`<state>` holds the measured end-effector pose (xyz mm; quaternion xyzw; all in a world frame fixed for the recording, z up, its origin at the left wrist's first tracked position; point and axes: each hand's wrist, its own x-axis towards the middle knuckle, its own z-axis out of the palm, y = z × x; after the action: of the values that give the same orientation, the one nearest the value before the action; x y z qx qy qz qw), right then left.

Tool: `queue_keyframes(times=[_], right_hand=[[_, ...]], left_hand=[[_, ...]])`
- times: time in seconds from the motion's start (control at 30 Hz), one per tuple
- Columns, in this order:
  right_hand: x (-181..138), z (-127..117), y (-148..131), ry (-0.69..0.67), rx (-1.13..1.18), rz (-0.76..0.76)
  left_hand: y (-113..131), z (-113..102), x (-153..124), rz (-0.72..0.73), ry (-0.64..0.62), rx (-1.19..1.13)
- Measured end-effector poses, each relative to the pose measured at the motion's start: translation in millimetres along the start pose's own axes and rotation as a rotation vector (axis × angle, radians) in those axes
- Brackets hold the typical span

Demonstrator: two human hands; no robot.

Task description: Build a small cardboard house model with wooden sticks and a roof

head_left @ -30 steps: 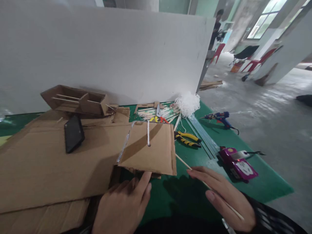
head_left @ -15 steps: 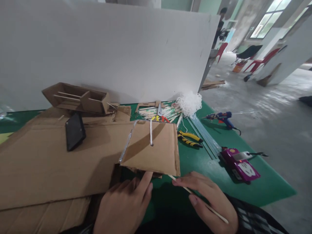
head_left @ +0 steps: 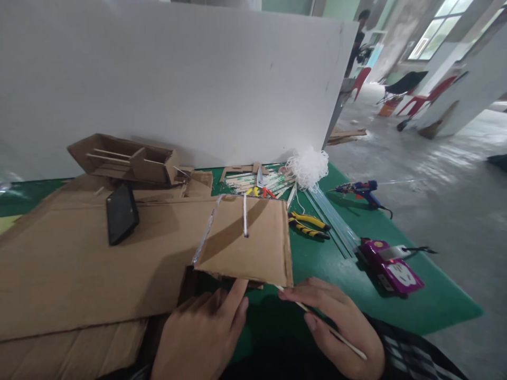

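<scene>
While the left half of the table is buried under a big cardboard sheet (head_left: 79, 264) with a black phone (head_left: 121, 214) lying on it and an open cardboard tray (head_left: 127, 158) behind, the action is down front. The left hand (head_left: 202, 332) rests loose and flat, gripping nothing, its index fingertip touching the near edge of a small cardboard panel (head_left: 245, 248). That panel is plain brown, roughly square and propped up at a tilt. It's got a shiny tape strip down its left edge and a white string (head_left: 245, 214) running into a hole near the middle. The right hand (head_left: 336, 322) pinches a thin wooden stick (head_left: 295, 302), whose far tip meets the panel's lower right corner.

Further right on the green mat (head_left: 396, 311): yellow-black pliers (head_left: 309, 226), a white tangle of thread (head_left: 307, 166), clear glue sticks (head_left: 332, 221), a blue glue gun (head_left: 360, 191) and a purple power strip (head_left: 392, 269). A white board (head_left: 178, 79) stands behind it all. Beyond that there's a grey concrete floor (head_left: 435, 174), red chairs (head_left: 420, 100) and a person (head_left: 358, 42) standing way back.
</scene>
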<state>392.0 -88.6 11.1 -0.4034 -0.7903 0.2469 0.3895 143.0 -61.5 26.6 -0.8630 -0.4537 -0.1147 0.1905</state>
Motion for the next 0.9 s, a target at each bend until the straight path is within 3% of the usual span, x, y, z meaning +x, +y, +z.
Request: queue_keyframes(times=[0.27,0.5,0.7,0.9], right_hand=[[-1,1,-2,0.003,-0.073,-0.040],[11,-10,-14,-0.060,-0.181,-0.067],[20,-15,-26,-0.071,-0.245,-0.112],[18,-11,-30,-0.046,-0.245,-0.081]], left_hand=[[6,-2,-9,0.012,-0.021,-0.017],[25,-2,-5,0.051,0.017,-0.188],[47,2,2,-0.044,0.125,-0.355],[53,6,10,-0.061,0.241,-0.488]])
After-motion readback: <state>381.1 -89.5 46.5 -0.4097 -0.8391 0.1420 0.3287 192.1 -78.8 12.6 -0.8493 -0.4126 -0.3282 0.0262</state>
